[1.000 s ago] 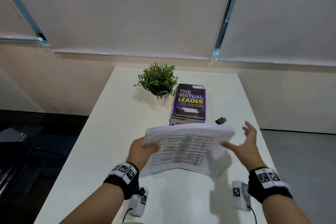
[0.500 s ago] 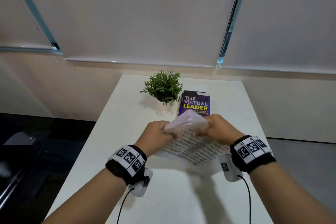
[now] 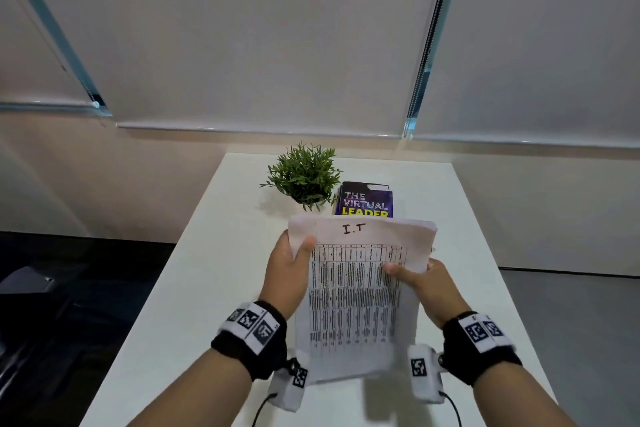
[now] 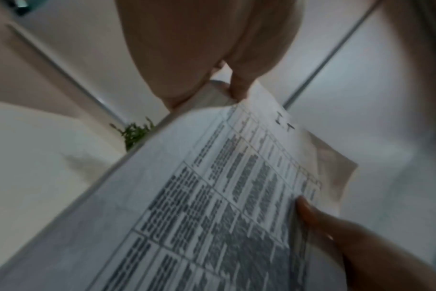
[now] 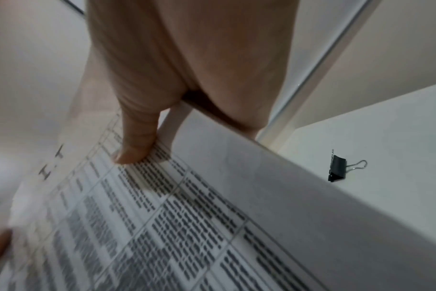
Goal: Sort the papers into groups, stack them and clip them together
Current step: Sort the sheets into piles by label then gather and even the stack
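**I.T stack in both hands, clip not on yet**

I've got a stack of white printed sheets with dense tables, handwritten "I.T" on top (image 3: 360,288), held up off the white table (image 3: 207,288), between me and its far edge. From what I see one group looks gathered, but nothing clamps it yet. The small black binder clip w/ wire handles (image 5: 337,168) lies on the table near the right edge, apart from the stack & untouched. Can't tell if other groups exist; none in view. Left to do, I judge: square the edges, fit the clip, then any remaining groups.

My left hand (image 3: 289,274) grips the stack's upper left edge, thumb on the front, other fingers behind. My right hand (image 3: 427,288) pinches the right edge about halfway down, thumb pressed on the printed table, fingers behind. Stack stands nearly upright, bottom edge hanging just above the table betw. my wrists.

Behind it, toward the far edge: a small green potted plant (image 3: 304,177) & a purple book titled "The Virtual Leader" (image 3: 365,201), just beside each other
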The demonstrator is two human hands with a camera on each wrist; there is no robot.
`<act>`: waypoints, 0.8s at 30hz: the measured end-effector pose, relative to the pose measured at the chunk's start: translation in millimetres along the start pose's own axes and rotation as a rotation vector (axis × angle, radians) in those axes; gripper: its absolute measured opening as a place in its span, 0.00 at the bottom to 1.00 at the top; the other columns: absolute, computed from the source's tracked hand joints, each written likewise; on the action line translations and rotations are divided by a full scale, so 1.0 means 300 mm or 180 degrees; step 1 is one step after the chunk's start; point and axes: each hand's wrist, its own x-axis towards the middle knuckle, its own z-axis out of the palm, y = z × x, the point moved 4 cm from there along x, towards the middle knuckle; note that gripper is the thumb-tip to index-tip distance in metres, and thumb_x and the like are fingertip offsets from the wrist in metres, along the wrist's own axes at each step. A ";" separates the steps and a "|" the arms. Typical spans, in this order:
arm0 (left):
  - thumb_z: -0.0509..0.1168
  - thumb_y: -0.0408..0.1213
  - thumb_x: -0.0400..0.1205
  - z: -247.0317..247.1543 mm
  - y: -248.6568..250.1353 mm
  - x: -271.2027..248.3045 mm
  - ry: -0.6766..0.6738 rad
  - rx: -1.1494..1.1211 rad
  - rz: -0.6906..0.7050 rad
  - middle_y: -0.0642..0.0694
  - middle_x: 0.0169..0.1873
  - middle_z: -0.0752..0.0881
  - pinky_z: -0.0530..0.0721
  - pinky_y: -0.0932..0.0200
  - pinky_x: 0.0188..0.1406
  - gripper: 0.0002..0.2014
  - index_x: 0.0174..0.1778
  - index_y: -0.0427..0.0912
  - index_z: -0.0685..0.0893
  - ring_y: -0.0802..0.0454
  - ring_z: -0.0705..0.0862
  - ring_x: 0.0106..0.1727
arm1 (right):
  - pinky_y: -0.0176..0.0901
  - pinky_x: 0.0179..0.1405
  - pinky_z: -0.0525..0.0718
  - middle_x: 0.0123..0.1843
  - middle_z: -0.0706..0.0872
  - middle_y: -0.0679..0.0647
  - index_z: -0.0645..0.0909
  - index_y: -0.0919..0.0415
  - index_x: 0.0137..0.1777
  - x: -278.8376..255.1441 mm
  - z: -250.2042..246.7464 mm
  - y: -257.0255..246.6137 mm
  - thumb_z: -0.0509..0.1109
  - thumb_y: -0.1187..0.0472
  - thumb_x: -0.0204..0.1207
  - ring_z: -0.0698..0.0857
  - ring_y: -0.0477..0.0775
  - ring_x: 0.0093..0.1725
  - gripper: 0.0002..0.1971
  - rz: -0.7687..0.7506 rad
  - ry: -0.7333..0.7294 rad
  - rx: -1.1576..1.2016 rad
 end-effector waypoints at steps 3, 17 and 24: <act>0.59 0.37 0.88 0.006 0.029 -0.035 0.0247 0.0176 0.0397 0.53 0.50 0.88 0.78 0.79 0.44 0.06 0.59 0.44 0.78 0.74 0.85 0.47 | 0.48 0.53 0.86 0.46 0.94 0.51 0.90 0.58 0.48 -0.008 0.007 0.012 0.81 0.64 0.67 0.92 0.47 0.47 0.09 -0.0116 0.0146 0.0120; 0.55 0.43 0.85 -0.036 -0.126 -0.078 -0.0052 0.0326 0.0361 0.47 0.55 0.86 0.82 0.51 0.60 0.09 0.60 0.56 0.71 0.55 0.86 0.58 | 0.59 0.63 0.85 0.48 0.94 0.46 0.90 0.40 0.45 -0.003 0.055 0.106 0.84 0.62 0.65 0.91 0.50 0.52 0.15 0.0032 0.0049 -0.0318; 0.59 0.35 0.88 -0.024 -0.054 0.025 -0.0165 0.0361 0.0229 0.51 0.55 0.86 0.84 0.60 0.53 0.07 0.58 0.52 0.75 0.59 0.85 0.55 | 0.47 0.59 0.85 0.51 0.93 0.46 0.87 0.48 0.54 0.053 -0.013 0.032 0.85 0.54 0.63 0.91 0.47 0.54 0.18 0.0151 -0.0351 -0.0578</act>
